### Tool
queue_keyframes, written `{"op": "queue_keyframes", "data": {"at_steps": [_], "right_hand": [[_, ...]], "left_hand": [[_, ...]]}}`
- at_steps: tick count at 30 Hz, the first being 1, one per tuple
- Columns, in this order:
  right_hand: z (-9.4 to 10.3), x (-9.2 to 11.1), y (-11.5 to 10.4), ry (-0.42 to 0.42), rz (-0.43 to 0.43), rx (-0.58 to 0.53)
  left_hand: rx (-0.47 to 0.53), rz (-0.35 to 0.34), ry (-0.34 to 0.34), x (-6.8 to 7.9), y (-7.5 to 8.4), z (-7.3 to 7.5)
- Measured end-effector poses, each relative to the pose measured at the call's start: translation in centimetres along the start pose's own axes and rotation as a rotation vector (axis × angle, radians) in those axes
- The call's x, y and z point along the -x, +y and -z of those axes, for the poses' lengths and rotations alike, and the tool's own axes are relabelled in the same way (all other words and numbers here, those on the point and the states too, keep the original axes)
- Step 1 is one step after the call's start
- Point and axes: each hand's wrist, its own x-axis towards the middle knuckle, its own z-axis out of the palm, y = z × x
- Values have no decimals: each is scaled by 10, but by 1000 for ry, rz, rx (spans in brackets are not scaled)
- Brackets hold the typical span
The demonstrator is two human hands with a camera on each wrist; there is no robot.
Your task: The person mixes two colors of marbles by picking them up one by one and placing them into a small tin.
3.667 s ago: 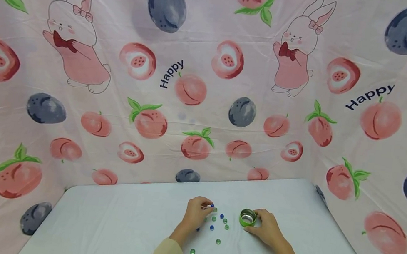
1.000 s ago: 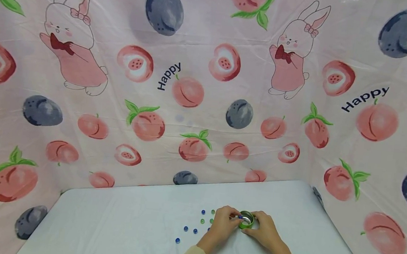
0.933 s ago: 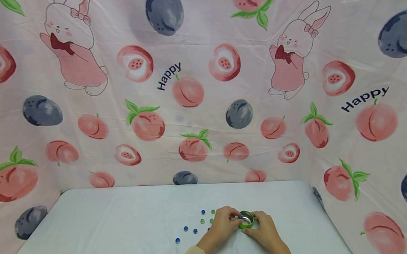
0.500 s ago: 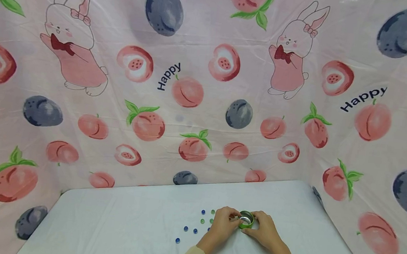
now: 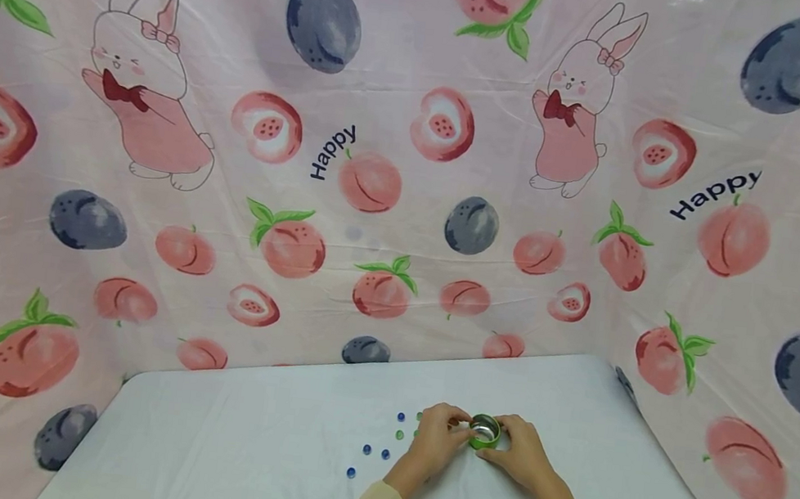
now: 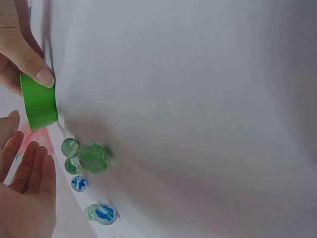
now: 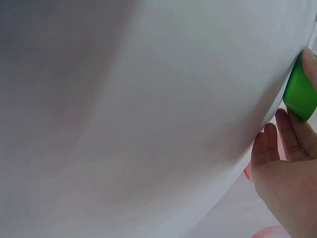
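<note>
Tin, one, in right fingers

Smooth, glossy glass for the marbles; shiny metal inside the tin, smooth outside; matt, cloth-like surface across the counter.

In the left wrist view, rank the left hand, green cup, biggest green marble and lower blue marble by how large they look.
Left hand, partly cut off
Green cup
Biggest green marble
Lower blue marble
Nearness may skew marbles; true sizes unsure.
</note>
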Motion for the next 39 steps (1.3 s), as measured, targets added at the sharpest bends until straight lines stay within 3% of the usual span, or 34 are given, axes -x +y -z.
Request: {"op": "queue_keyframes", "data": {"at_steps": [8, 28, 39], "right_hand": [[-1, 0, 2, -5, 1, 3], [-2, -2, 6, 0, 6, 18], [-1, -1, 5, -8, 0, 7]], "left_hand": [[-57, -34, 32, -1, -7, 6], [-30, -23, 85, -3, -18, 25], [-66, 36, 135, -2, -25, 37]]}}
